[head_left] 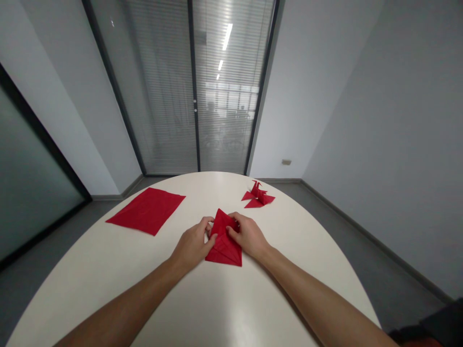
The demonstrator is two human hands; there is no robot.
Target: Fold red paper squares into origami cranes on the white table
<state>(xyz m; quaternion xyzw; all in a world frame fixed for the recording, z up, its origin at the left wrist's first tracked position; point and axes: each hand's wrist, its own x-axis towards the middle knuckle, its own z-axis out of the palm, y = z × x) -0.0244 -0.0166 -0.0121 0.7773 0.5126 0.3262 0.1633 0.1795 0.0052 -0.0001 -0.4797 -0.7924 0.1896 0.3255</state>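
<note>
- Head view, clock read from the paper, 12 straight ahead of the person.
- Paper (224, 246): red, folded to a kite-like shape, lying on the table (296, 270) between both hands. One point aims at 12; the wide end faces the person, corners toward 5 and 7. Crease lines cross its lower half.
- Left hand (193, 245): at 9, gripping the paper's left edge; thumb laid on the upper face, fingers curled at the rim.
- Right hand (251, 236): at 3, gripping the right side; thumb on the upper face, forefinger bent near the upper right edge. Remaining fingers mostly hidden.
- Sheet (146, 212): red, unfolded, flat on the table at 10, well apart from the left hand. One corner reaches close to the table's rim.
- Cranes (259, 197): red folded figures, clustered at 1, near the far rim, beyond the right hand. Thin necks upright, wings spread. They overlap; count uncertain.
- Table: pale, rounded at its far side.
- Door (164, 96): glass with blinds, dark frame, past the table between 11 and 12.
- Socket (286, 162): low on the wall (311, 96), toward 1.
</note>
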